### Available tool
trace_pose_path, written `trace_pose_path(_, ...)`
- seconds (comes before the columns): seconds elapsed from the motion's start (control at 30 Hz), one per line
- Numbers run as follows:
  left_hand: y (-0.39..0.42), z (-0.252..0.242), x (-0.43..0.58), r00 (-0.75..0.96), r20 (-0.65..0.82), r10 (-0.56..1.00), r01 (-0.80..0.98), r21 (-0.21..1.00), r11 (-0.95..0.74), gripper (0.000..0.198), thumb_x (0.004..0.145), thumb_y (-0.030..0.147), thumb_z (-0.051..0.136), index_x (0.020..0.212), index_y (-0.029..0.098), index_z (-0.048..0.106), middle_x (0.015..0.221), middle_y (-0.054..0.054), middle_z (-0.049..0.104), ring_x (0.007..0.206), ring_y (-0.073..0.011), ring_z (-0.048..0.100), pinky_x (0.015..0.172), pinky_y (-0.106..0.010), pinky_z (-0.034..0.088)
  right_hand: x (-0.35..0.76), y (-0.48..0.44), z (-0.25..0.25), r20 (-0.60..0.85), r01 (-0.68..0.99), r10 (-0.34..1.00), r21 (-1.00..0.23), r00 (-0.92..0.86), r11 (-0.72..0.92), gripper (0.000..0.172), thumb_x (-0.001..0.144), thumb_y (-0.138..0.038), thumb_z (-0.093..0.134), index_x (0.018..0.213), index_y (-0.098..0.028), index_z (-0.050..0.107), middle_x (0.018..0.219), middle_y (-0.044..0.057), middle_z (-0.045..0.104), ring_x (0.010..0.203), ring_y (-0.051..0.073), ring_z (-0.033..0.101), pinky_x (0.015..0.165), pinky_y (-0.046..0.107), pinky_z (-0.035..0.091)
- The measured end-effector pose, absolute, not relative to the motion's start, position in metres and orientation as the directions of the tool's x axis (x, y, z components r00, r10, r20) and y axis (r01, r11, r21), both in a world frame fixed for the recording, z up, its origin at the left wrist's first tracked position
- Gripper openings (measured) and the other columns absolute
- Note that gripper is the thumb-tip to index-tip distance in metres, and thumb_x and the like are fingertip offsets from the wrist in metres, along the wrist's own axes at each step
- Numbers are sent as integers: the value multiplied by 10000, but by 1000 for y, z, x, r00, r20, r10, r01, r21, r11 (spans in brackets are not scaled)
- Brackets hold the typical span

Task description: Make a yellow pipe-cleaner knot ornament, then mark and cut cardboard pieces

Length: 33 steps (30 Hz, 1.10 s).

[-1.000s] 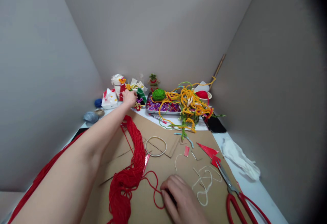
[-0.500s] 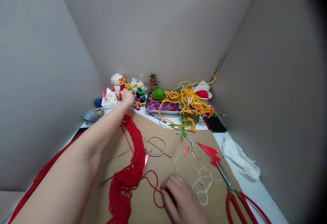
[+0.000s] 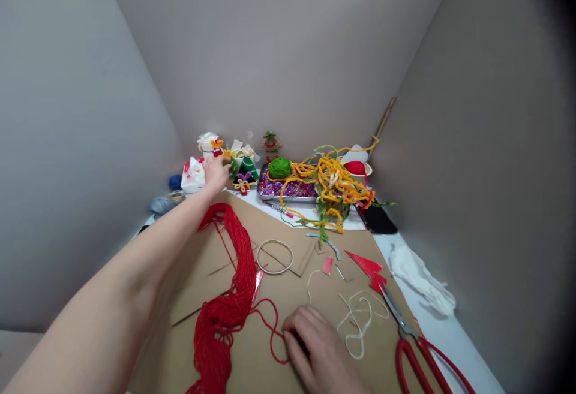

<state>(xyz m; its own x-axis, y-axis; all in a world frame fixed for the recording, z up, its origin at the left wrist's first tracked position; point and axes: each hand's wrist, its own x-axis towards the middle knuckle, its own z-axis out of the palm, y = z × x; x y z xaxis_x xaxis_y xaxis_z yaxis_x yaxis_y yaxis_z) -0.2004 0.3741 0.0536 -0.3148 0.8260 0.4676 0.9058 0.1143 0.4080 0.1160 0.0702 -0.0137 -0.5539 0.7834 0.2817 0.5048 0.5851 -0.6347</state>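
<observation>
Left arm shifted toward the left side of the view since the earlier frame, and the left hand (image 3: 216, 172) sits further from the beaded tray. Left hand is at the far end of the table (image 3: 443, 346), fingers bunched beside a small green cone ornament (image 3: 248, 170) and an orange-and-red yarn figure (image 3: 217, 147); can't tell if it is pinching anything. Right hand (image 3: 317, 346) rests low on the cardboard sheet (image 3: 243, 352), fingers curled, with a loose strand of red yarn (image 3: 272, 334) running under them; can't tell if the strand is gripped. Main red yarn hank (image 3: 224, 280) lies on the cardboard left of the right hand, well apart from the left hand. Pale round ring (image 3: 275, 256) lies on the cardboard just beside the hank. Cream string (image 3: 360, 322) is right of the right hand, near red-handled scissors (image 3: 396, 313) and a red paper triangle (image 3: 363, 264). Far end: metal tray (image 3: 283, 199) of purple beads with a green yarn ball (image 3: 279, 168), tangled orange pipe cleaners (image 3: 333, 181) beside and partly over it. White cloth (image 3: 418, 280) on the right of the table, black phone (image 3: 375, 220) near the far edge.
</observation>
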Motion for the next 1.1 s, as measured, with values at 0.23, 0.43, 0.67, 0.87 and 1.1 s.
trace_pose_path(0.23, 293, 61, -238, -355, 449, 820, 875, 468, 122, 218, 785, 288, 520, 907, 196, 675, 938, -88, 652, 956, -257, 569, 903, -378, 393, 114, 67, -16, 287, 501, 803, -658, -523, 562, 130, 879, -92, 437, 812, -187, 495, 785, 43, 562, 748, 168, 522, 657, 280, 425)
trace_pose_path(0.43, 193, 58, -236, -295, 387, 874, 851, 523, 56, 244, 758, 318, 535, 934, 204, 661, 1000, -84, 660, 926, -243, 592, 870, -369, 445, 114, 66, -14, 232, 530, 830, -676, -506, 512, 128, 890, -115, 440, 812, -193, 504, 808, 37, 566, 776, 172, 534, 684, 286, 425)
trace_pose_path(0.67, 76, 51, -182, -47, 207, 977, 826, 559, -79, 338, 798, 397, 551, 1084, 228, 610, 1105, -81, 603, 1080, -254, 535, 938, -428, 422, 115, 64, -9, 209, 544, 836, -675, -507, 498, 129, 894, -152, 436, 802, -194, 516, 820, 41, 574, 801, 186, 541, 718, 303, 422)
trace_pose_path(0.87, 19, 39, -139, 43, 145, 989, 813, 570, -119, 341, 832, 338, 534, 1162, 254, 554, 1165, -81, 541, 1153, -249, 469, 985, -444, 375, 115, 64, -9, 244, 544, 829, -656, -503, 523, 122, 880, -162, 443, 811, -198, 537, 809, 38, 582, 779, 186, 538, 708, 299, 414)
trace_pose_path(1.1, -2, 10, -98, -14, 345, 939, 911, 392, -131, 341, 822, 264, 558, 1161, 232, 542, 1232, -99, 509, 1173, -268, 433, 964, -468, 351, 113, 64, -15, 291, 534, 828, -652, -479, 538, 119, 853, -182, 469, 804, -198, 576, 780, 24, 609, 760, 174, 552, 698, 280, 412)
